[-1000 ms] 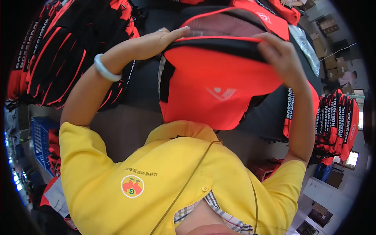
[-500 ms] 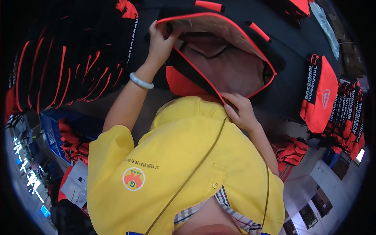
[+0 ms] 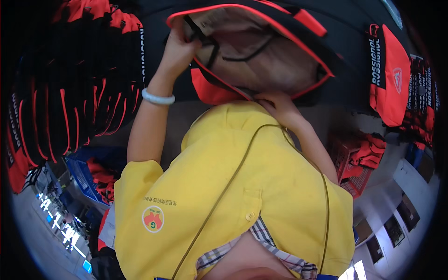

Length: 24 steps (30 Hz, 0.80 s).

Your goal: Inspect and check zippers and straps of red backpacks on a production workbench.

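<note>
A black bag with red trim (image 3: 284, 51) lies in front of me with its wide mouth facing up. Its grey-brown lining shows, along with black straps inside. My left hand (image 3: 179, 52) is closed on the left end of the mouth, the thumb over the near side and the other fingers partly hidden by the bag. At the near red edge, my right hand (image 3: 279, 106) grips the rim with bent fingers, some of them out of sight. Below the left part of the mouth, a red panel (image 3: 212, 88) of the bag hangs toward my body.
Many black bags with red piping (image 3: 70, 93) stand packed together on the left. To the right lie a red and black bag (image 3: 392, 77) and a stack of similar ones (image 3: 422, 102). Lower down are a blue crate (image 3: 81, 172) and a red crate (image 3: 347, 170) holding red pieces.
The bag's mouth has shifted a little up and left in view, and its lining shows more brightly. Both hands have stayed on it. My view has tilted slightly.
</note>
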{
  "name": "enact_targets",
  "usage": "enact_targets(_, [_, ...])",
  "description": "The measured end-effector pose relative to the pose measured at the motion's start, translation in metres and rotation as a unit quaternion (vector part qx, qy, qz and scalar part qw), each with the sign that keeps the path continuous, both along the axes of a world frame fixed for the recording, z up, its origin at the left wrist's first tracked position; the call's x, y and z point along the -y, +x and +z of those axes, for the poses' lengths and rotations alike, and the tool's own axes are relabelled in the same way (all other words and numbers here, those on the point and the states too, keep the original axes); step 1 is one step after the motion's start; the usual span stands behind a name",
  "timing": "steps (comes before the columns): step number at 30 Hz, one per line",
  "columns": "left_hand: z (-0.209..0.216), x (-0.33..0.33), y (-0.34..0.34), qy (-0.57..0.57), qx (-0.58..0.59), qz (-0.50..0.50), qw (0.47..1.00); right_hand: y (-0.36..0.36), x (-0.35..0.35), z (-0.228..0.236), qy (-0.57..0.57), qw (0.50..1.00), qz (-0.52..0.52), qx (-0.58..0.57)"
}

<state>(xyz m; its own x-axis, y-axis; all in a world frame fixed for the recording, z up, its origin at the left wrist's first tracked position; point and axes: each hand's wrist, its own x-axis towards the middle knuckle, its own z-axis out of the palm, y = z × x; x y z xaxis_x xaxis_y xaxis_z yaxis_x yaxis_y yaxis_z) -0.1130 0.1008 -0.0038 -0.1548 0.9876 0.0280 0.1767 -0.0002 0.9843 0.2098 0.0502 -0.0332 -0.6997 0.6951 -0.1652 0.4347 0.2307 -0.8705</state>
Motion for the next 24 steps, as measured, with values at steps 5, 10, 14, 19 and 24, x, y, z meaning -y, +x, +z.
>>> enact_targets(5, [0.053, 0.037, 0.042, 0.049, -0.042, -0.033, 0.997, -0.031, -0.019, 0.096, 0.036, 0.965, -0.184, -0.181])
enact_targets(10, [0.080, 0.046, 0.054, 0.060, -0.115, -0.080, 0.988, -0.084, -0.039, 0.113, 0.176, 0.946, -0.250, -0.110])
enact_targets(14, [0.072, 0.049, 0.055, 0.050, -0.059, -0.054, 0.996, -0.090, -0.032, 0.113, 0.198, 0.944, -0.209, -0.161])
enact_targets(19, [0.072, 0.059, 0.056, 0.005, -0.108, -0.051, 0.993, -0.091, -0.006, 0.098, 0.083, 0.952, -0.180, -0.233])
enact_targets(24, [0.058, 0.073, 0.050, 0.001, -0.045, -0.034, 0.998, -0.081, -0.011, 0.094, 0.322, 0.896, -0.246, -0.184])
